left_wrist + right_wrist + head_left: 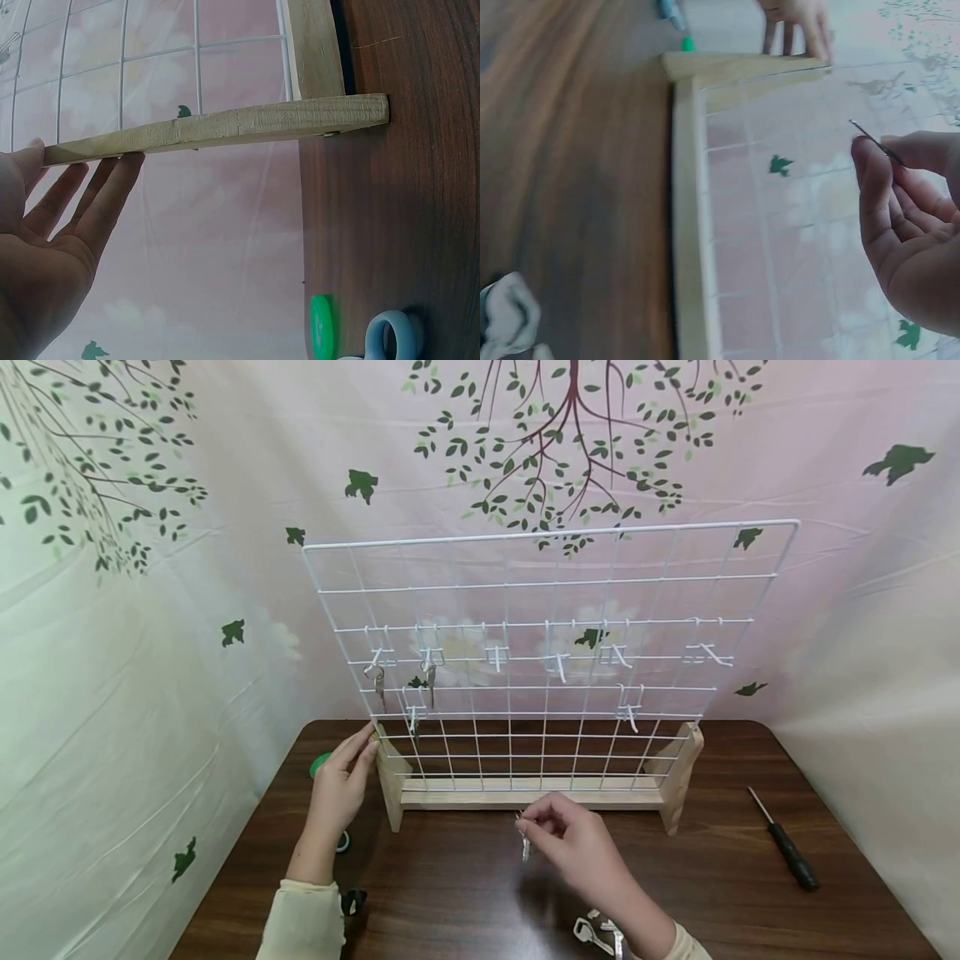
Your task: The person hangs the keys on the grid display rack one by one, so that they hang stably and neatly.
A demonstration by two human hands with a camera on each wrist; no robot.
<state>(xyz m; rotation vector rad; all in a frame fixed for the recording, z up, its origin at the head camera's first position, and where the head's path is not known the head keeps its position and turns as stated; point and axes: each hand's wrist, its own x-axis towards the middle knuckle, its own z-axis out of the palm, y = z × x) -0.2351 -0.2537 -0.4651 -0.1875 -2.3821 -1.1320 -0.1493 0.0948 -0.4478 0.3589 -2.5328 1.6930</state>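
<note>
My left hand (341, 785) is at the left wooden upright (225, 126) of a stand, thumb on one side and fingertips on the other, near its top. The stand carries a white wire grid (551, 585) fitted with several white hooks. My right hand (573, 835) pinches a small metal key (526, 846) on a ring between thumb and forefinger, in front of the stand's base bar. The right wrist view shows a thin metal edge (876, 142) between those fingertips. Keys (379, 682) hang from hooks at the grid's left side, including a key (430, 681) beside them.
More loose keys (592, 935) lie on the dark wooden table (450, 893) below my right forearm. A black-handled screwdriver (787, 852) lies to the right. A green round object (319, 765) and a black item (352, 902) are by my left arm. Patterned cloth (247, 485) hangs behind.
</note>
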